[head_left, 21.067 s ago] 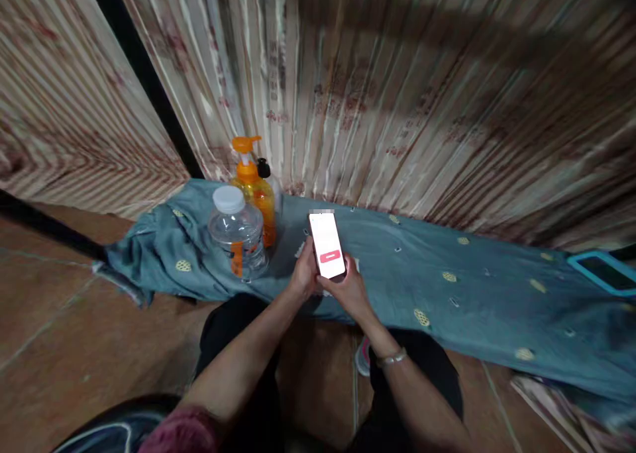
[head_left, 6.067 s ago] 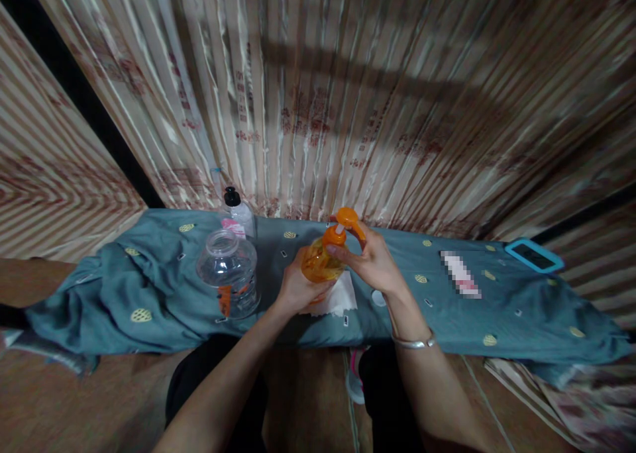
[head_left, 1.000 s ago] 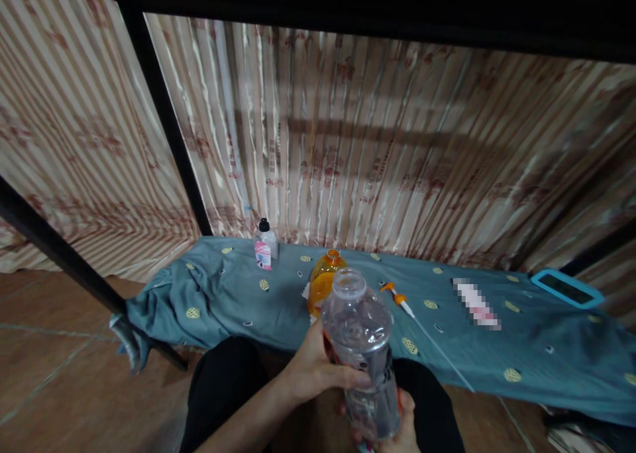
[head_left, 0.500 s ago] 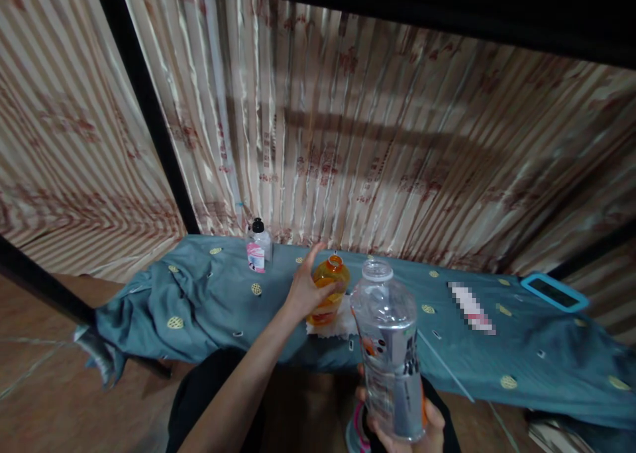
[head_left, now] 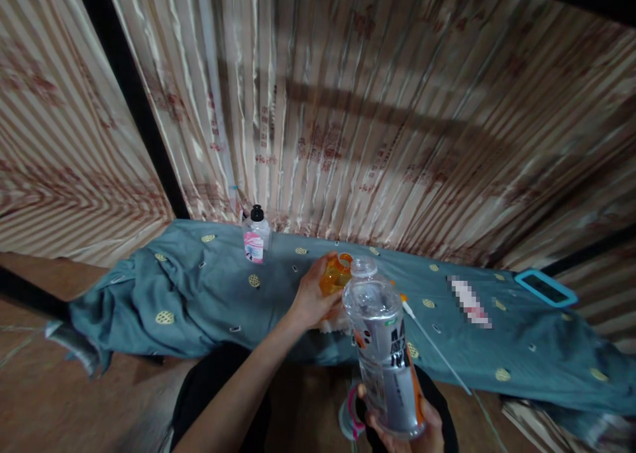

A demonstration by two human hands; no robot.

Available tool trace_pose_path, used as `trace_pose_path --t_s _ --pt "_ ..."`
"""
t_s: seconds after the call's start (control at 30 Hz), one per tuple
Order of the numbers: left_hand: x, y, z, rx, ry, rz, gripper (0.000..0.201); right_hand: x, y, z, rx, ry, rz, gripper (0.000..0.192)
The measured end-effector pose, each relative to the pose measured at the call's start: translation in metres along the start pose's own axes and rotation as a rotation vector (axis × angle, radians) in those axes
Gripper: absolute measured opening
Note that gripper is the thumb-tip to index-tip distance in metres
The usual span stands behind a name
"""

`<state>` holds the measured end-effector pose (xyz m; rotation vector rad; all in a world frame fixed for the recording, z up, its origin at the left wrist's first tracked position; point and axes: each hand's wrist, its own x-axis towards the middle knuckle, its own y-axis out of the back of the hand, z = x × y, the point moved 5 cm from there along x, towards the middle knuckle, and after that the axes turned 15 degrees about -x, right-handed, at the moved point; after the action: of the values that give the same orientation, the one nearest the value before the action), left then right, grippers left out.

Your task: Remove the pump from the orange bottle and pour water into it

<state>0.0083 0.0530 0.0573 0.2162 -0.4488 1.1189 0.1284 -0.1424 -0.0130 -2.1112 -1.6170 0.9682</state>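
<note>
The left hand [head_left: 314,295], open before, now curls around the orange bottle [head_left: 332,282]; the right hand [head_left: 430,430] still holds the clear bottle [head_left: 383,357].

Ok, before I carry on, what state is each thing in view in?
Translucent orange plastic bottle: uncapped, grasped by the left hand.
Clear plastic bottle with silver label: uncapped, gripped near its base by the right hand.
Orange-and-white pump with thin tube: detached, lying on the cloth.
Clear bottle with pink label: upright, black cap on.
Blue-framed rectangular device: lying, screen dark.
Teal patterned cloth: rumpled at the picture's left.
</note>
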Motion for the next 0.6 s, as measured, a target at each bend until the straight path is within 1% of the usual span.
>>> trace_pose_path --t_s 0.2,0.33,0.43,0.6 --pt "-0.003 -0.001 -0.003 0.009 0.015 -0.017 0.062 -0.008 -0.003 -0.003 -0.029 -0.007 0.117 0.049" --pt "-0.004 -0.002 0.001 -0.006 -0.024 -0.028 0.062 -0.014 -0.003 -0.005 0.004 -0.027 0.166 0.048" --pt "-0.005 -0.003 0.002 -0.008 -0.043 -0.038 0.062 -0.019 -0.003 -0.005 0.033 -0.058 0.176 0.048" --pt "-0.005 -0.005 0.002 0.018 -0.049 -0.044 0.062 -0.023 -0.002 -0.008 0.044 -0.059 0.172 0.047"
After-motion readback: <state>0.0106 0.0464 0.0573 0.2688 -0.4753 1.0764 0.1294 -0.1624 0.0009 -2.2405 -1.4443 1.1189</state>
